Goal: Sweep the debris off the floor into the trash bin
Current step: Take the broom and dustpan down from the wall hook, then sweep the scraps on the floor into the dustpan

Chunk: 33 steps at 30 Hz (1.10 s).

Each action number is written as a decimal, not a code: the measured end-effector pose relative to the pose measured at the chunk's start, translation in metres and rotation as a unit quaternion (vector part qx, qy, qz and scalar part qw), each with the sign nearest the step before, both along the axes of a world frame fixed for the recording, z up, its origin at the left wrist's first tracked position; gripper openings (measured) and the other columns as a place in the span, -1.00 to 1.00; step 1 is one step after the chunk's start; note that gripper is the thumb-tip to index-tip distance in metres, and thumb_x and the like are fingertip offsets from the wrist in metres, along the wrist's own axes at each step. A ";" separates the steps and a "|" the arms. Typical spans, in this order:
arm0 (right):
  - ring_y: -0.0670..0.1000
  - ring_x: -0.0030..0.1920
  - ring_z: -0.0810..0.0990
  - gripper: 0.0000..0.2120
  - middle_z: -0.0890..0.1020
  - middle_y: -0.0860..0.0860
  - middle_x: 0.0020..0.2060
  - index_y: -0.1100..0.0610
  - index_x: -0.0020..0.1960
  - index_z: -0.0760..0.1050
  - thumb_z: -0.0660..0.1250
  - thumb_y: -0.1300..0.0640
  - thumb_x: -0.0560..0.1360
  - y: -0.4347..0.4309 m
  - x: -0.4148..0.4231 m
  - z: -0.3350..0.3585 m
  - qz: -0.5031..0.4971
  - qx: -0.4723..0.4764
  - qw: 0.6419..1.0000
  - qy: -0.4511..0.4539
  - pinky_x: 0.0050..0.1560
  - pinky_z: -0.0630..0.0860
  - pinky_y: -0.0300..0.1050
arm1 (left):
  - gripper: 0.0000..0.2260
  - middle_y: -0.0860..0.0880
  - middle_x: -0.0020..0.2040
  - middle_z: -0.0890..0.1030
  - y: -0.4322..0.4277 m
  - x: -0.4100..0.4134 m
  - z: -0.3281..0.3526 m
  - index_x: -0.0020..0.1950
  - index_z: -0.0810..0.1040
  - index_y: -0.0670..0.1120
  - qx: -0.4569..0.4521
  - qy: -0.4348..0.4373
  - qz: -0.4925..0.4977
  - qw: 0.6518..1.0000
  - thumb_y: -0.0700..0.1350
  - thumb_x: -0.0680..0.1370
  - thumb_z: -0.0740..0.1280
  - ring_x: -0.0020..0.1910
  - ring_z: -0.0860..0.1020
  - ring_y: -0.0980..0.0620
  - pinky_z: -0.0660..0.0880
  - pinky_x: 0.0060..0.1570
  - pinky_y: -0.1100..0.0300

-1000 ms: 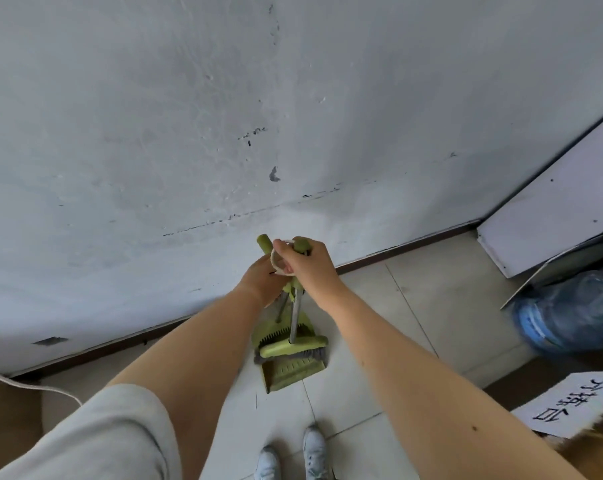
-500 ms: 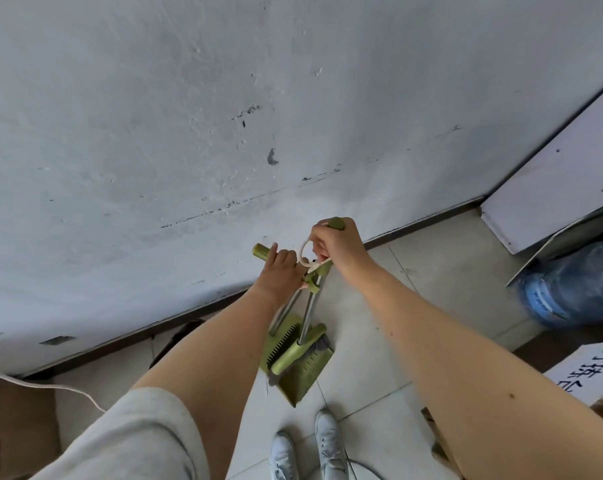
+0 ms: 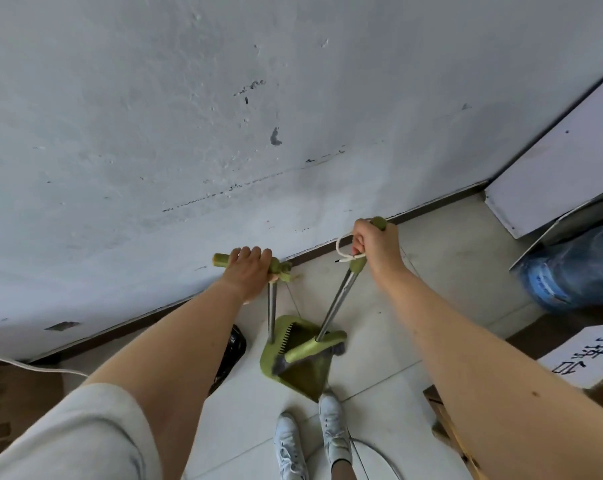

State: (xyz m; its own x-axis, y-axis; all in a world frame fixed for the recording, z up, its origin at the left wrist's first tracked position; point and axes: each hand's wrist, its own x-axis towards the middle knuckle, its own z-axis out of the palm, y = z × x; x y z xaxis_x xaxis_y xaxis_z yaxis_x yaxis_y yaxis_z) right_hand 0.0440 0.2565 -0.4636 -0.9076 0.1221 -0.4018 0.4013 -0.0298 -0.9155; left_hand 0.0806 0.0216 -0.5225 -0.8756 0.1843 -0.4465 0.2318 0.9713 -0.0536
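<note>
A pale grey plastered wall (image 3: 224,116), scuffed and chipped, fills the frame from 9 o'clock round to 2 o'clock. A dark skirting strip (image 3: 431,199) runs along its foot, and below it lies a floor (image 3: 442,271) of light square tiles with thin joints. At 3 o'clock one white board (image 3: 553,174) leans against the wall, with one large blue-tinted water bottle (image 3: 577,271) lying under its lower edge. One brown cardboard box (image 3: 19,393) sits at 8 o'clock with one white cable (image 3: 26,367) crossing above it. At 4 o'clock lies one white sign (image 3: 580,355) with black characters. One black bag-like thing (image 3: 232,355) sits on the floor at centre, partly behind the left forearm; what it is cannot be told.

There are two bare arms, one light sleeve (image 3: 68,434) and two white shoes (image 3: 310,438) at 6 o'clock. One green dustpan (image 3: 293,362) hangs just above the shoes, its metal pole rising to the left hand (image 3: 248,271), whose grip is wrapped round the green crossbar handle on top. One green broom (image 3: 314,348) has its dark bristles resting in the dustpan's mouth; its metal pole slants up toward 1 o'clock into the right hand (image 3: 376,247), whose grip is closed round the green handle end, where one white cord loop (image 3: 345,252) hangs. The two handles are well apart. The debris and the trash bin cannot be made out.
</note>
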 end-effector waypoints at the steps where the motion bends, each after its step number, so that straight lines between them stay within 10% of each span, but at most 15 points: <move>1: 0.00 -0.54 0.31 -0.78 0.32 0.03 -0.60 0.12 -0.54 0.29 0.25 0.21 0.24 0.000 -0.001 -0.001 0.011 0.011 1.000 0.001 -0.35 0.36 -0.15 | -0.62 -0.12 0.24 0.43 -0.002 0.001 0.001 0.31 0.28 -0.12 -0.001 0.000 -0.003 1.000 0.11 0.64 0.08 0.26 0.40 -0.15 0.28 0.29 -0.02; 8: -0.03 -0.51 0.40 -0.76 0.46 -0.09 -0.55 0.02 -0.36 0.33 0.15 -0.11 0.37 -0.004 -0.007 0.031 0.230 0.321 0.918 -0.039 -0.42 0.32 -0.21 | -0.56 -0.07 0.06 0.60 0.002 0.003 0.024 0.15 0.42 -0.10 0.035 -0.065 -0.030 0.997 0.25 0.54 0.23 0.06 0.57 -0.09 0.45 -0.01 0.08; 14: 0.14 -0.05 0.72 -0.56 0.70 0.21 -0.05 0.23 0.26 0.50 0.21 0.31 0.39 0.020 0.009 0.073 0.388 0.066 0.879 -0.268 -0.08 0.62 -0.05 | -0.55 -0.05 -0.11 0.65 0.026 0.016 0.049 0.01 0.58 -0.12 0.029 -0.186 -0.025 0.982 0.27 0.49 0.30 -0.09 0.60 -0.03 0.46 -0.05 0.15; 17: 0.26 0.06 0.66 -0.57 0.63 0.34 0.09 0.28 0.35 0.44 0.13 0.15 0.54 0.043 0.026 0.079 0.346 -0.043 0.867 -0.357 0.06 0.60 0.04 | -0.63 -0.02 -0.31 0.62 0.044 0.026 0.058 -0.20 0.59 -0.11 0.053 -0.253 -0.030 0.966 0.20 0.50 0.33 -0.29 0.57 0.02 0.50 0.00 0.13; 21: 0.28 -0.13 0.69 -0.48 0.64 0.38 -0.05 0.31 0.22 0.45 0.16 -0.15 0.59 0.073 0.064 0.071 0.316 -0.067 0.851 -0.414 -0.15 0.66 0.01 | -0.71 -0.01 -0.19 0.63 0.065 0.047 0.058 -0.03 0.60 -0.08 0.036 -0.249 -0.079 0.965 0.14 0.50 0.36 -0.22 0.57 0.02 0.46 -0.11 0.18; 33: -0.12 -0.62 0.40 -0.80 0.43 0.12 -0.25 0.25 -0.11 0.35 0.04 0.19 0.60 0.113 0.180 0.049 0.302 -0.004 0.820 -0.487 -0.61 0.34 -0.40 | -0.55 -0.01 -0.08 0.57 0.168 0.088 0.096 0.09 0.52 -0.07 0.039 -0.144 -0.190 0.970 0.29 0.50 0.25 -0.11 0.50 -0.02 0.39 -0.11 0.14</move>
State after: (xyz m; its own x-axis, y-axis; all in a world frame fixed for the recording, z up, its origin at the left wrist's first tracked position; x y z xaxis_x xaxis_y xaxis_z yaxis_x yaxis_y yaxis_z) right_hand 0.2245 0.3693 -0.4150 -0.0509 -0.2373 -0.9701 0.8849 0.4395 -0.1540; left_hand 0.1687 0.1891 -0.4267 -0.5790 0.5116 -0.6349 0.5680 0.8117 0.1362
